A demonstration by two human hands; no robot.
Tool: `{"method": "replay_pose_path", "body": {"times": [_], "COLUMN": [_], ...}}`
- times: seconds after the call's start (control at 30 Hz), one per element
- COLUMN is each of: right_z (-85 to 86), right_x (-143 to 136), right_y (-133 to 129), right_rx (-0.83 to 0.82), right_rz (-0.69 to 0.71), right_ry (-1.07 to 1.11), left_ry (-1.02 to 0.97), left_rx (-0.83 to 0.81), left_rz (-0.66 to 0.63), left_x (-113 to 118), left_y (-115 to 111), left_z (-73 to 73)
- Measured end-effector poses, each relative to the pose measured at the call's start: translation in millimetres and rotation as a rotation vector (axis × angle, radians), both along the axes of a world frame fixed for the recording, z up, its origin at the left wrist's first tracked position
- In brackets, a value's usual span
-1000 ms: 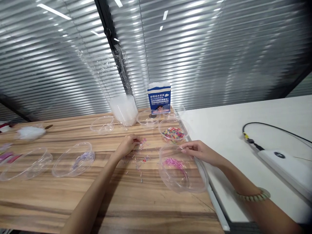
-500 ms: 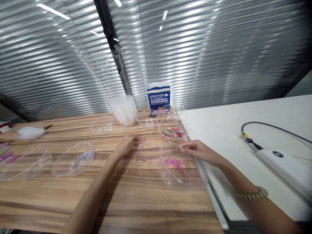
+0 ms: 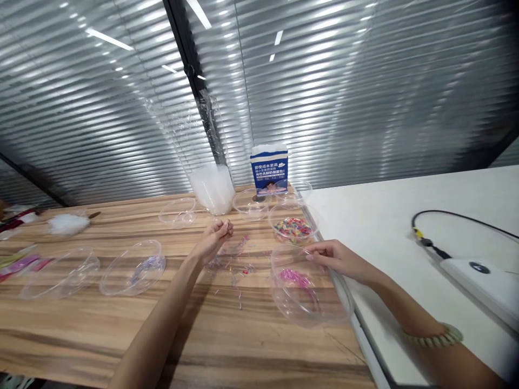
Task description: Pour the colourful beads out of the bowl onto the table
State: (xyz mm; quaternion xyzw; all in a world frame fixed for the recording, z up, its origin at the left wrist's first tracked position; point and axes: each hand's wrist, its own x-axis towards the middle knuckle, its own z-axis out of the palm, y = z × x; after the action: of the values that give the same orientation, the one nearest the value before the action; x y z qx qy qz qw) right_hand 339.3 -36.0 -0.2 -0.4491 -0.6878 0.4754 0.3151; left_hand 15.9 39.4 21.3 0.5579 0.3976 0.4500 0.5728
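Observation:
My left hand point(image 3: 214, 237) is closed in a pinch just above the wooden table; whatever its fingertips hold is too small to make out. Under and beside it lie small thin tube beads point(image 3: 245, 270), scattered, mostly clear and pinkish with a red one. My right hand point(image 3: 338, 258) has its thumb and fingers closed at the rim of a clear plastic bowl point(image 3: 290, 310) near the table's right edge. Pink beads point(image 3: 295, 278) lie inside that bowl. Just behind it, another clear bowl point(image 3: 271, 219) holds multicoloured beads point(image 3: 295, 228).
Clear bowls stand at left, one with lilac beads point(image 3: 150, 266). At the back are stacked plastic bowls point(image 3: 214, 189) and a blue printed bag point(image 3: 270, 170). A white table point(image 3: 381, 216) adjoins at right, bearing a white device point(image 3: 482, 275) with a black cable.
My left hand has lifted off the scattered beads and turned, its fingertips now raised. My right hand stays at the bowl's rim. The whole view has shifted slightly.

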Motion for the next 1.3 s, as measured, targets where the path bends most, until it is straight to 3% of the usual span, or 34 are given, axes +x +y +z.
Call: {"method": "replay_pose_path", "body": {"times": [0.07, 0.13, 0.3, 0.47, 0.6, 0.7, 0.8, 0.87, 0.93, 1.03, 1.1, 1.2, 1.3], "right_z": [-1.5, -3.5, -7.1, -10.7, -8.9, -3.3, 1.2, 1.7, 0.3, -2.6, -3.8, -4.1, -3.6], "right_x": [-0.4, -0.6, -1.4, -2.6, -3.4, -3.5, -2.9, -2.6, -2.6, -2.8, -2.8, -2.3, -1.8], "right_y": [0.5, 1.3, 3.1, 4.7, 4.0, 2.3, 0.9, 0.8, 1.4, 2.8, 3.6, 4.3, 4.3], "right_rx": [-0.014, -0.02, -0.011, -0.009, 0.001, 0.023, 0.046, 0.052, 0.056, 0.064, 0.065, 0.063, 0.056], "right_rz": [0.009, 0.007, -0.008, -0.025, -0.021, -0.024, -0.031, -0.041, -0.05, -0.057, -0.058, -0.061, -0.061], "right_ry": [0.003, 0.007, 0.02, 0.034, 0.056, 0.082, 0.097, 0.096, 0.098, 0.102, 0.1, 0.095, 0.089], "left_ry": [-0.301, -0.478, -0.555, -0.239, 0.301, 0.655, 0.803, 0.862, 0.916, 0.947, 0.935, 0.925, 0.952], "left_rx": [-0.118, -0.209, -0.257, -0.028, 0.284, 0.569, 0.654, 0.623, 0.583, 0.585, 0.602, 0.612, 0.623], "left_rz": [-0.061, -0.119, -0.206, -0.271, -0.457, -0.548, -0.379, -0.216, -0.137, -0.151, -0.168, -0.204, -0.234], "left_x": [7.5, 15.9, 36.7, 62.9, 82.9, 83.8, 67.1, 50.0, 33.4, 17.6, 14.0, 13.9, 14.1], "left_y": [-6.5, -14.5, -35.3, -52.8, -62.6, -58.8, -38.7, -19.3, -0.5, 18.8, 25.4, 30.6, 34.3], "left_z": [8.9, 16.8, 35.5, 60.9, 83.6, 92.0, 82.6, 64.8, 40.7, 4.9, -11.6, -22.5, -23.3]}}
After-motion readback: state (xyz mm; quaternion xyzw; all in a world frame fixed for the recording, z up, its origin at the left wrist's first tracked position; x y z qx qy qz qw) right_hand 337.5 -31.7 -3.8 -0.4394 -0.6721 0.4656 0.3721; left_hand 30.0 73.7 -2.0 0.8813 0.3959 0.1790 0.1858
